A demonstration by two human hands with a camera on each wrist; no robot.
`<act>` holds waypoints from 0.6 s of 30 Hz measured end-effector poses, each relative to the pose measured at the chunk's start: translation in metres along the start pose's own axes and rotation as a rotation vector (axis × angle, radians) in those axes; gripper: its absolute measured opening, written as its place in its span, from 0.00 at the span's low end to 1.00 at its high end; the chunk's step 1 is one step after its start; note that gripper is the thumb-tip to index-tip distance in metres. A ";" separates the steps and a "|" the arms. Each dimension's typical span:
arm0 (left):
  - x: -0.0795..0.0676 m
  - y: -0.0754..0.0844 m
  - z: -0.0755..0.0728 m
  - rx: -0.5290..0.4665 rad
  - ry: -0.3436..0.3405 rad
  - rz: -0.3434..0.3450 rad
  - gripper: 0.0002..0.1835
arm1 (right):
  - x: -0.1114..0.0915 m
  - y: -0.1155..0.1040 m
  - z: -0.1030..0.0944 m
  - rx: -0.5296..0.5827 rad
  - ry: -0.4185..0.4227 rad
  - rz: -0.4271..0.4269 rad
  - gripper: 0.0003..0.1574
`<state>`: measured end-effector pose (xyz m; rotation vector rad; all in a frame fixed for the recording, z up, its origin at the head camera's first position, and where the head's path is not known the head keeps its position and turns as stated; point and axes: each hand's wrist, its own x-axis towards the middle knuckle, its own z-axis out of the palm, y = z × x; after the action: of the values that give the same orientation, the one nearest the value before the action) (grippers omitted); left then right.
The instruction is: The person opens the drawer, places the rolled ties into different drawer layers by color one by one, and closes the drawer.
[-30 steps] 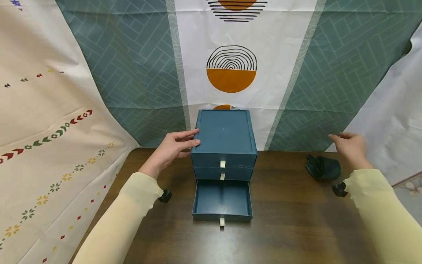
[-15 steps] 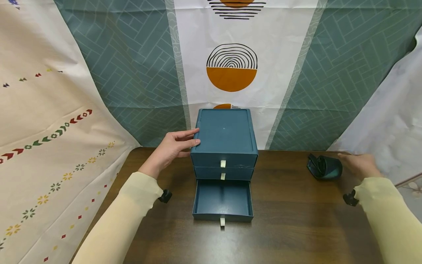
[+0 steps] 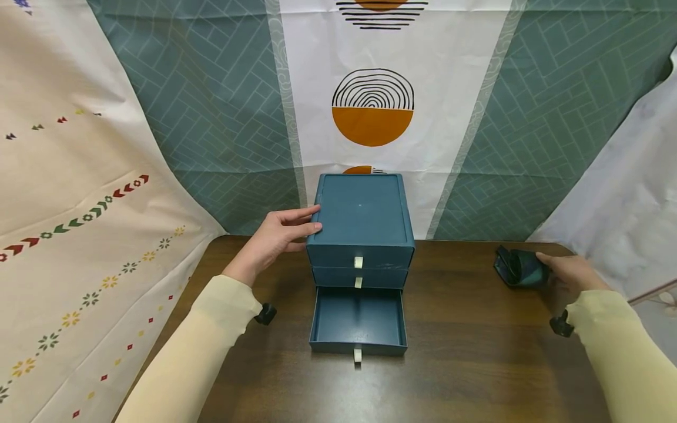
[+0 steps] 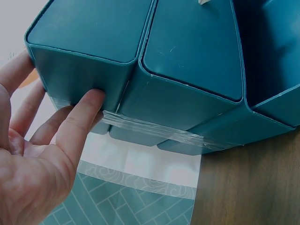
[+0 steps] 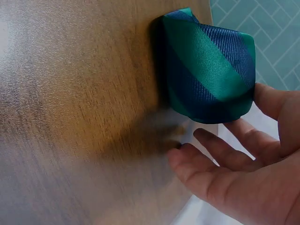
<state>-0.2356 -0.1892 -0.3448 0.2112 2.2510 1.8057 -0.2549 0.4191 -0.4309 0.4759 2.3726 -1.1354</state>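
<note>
A dark teal drawer unit stands mid-table, its bottom drawer pulled out and bare inside. My left hand rests against its left side, fingertips near the top edge. In the left wrist view, extended fingers touch the side wall, just above a band of clear tape. At the right, a rolled necktie with green and navy stripes lies on the table. My right hand is right beside it; in the right wrist view the thumb is at its edge, and the other fingers are loosely bent just below it.
The brown wooden table reaches back to a hanging cloth with teal and white panels. An embroidered cream cloth hangs on the left, a white one on the right. Light pull tabs mark the drawer fronts.
My right hand has come down from above the table to beside the rolled necktie. My left hand stays on the drawer unit, and the drawer keeps its position.
</note>
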 end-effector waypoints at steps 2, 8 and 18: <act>0.000 0.000 0.000 -0.005 0.006 0.000 0.29 | 0.002 -0.002 0.001 -0.003 -0.006 0.013 0.71; 0.001 -0.001 -0.001 -0.011 0.009 0.003 0.29 | 0.006 -0.005 0.009 0.067 -0.048 -0.026 0.63; -0.002 0.004 0.000 -0.022 -0.007 -0.011 0.29 | 0.008 -0.010 0.020 0.082 -0.092 -0.146 0.57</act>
<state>-0.2340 -0.1888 -0.3410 0.2010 2.2223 1.8200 -0.2615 0.3983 -0.4403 0.2741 2.3192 -1.2945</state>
